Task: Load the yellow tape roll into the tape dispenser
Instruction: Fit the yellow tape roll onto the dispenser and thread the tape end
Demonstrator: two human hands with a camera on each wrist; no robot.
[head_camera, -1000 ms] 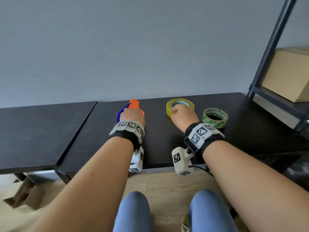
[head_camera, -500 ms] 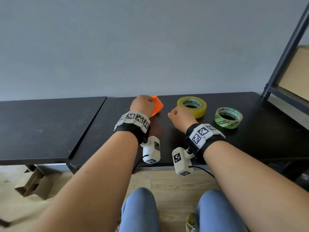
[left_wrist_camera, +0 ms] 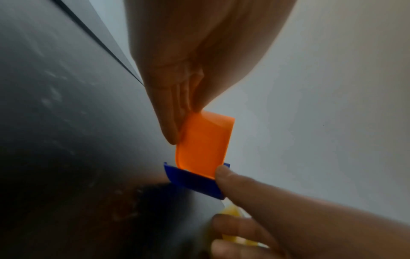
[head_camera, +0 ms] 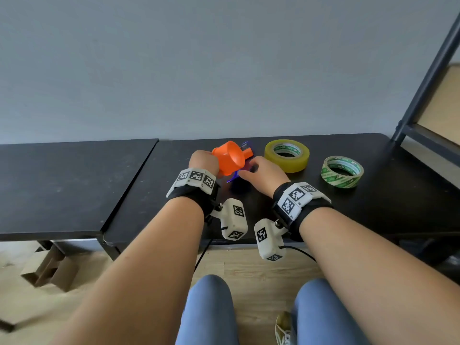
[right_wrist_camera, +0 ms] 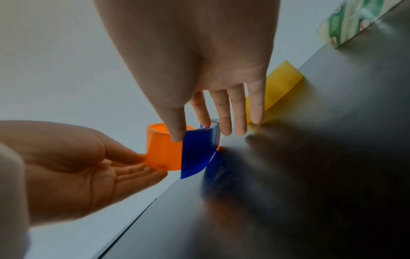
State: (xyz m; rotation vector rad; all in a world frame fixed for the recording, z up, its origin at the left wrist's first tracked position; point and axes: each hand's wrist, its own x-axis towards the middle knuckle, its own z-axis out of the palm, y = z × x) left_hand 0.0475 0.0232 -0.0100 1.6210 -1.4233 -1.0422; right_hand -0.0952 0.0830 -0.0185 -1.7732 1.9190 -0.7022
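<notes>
The tape dispenser, with an orange hub and a blue body, is tilted just above the black table. My left hand grips its orange part from the left. My right hand pinches the blue flap between thumb and index finger, and its other fingers are straight. In the left wrist view the orange piece rises out of the blue edge. The yellow tape roll lies flat on the table just right of my right hand, untouched.
A green-printed tape roll lies right of the yellow one. A second black table adjoins on the left. A dark metal shelf frame stands at the right with a cardboard box. Folded cardboard lies on the floor.
My right hand left the yellow roll and moved left onto the dispenser's blue part. My left hand lifted and turned the dispenser, so its orange hub now faces me.
</notes>
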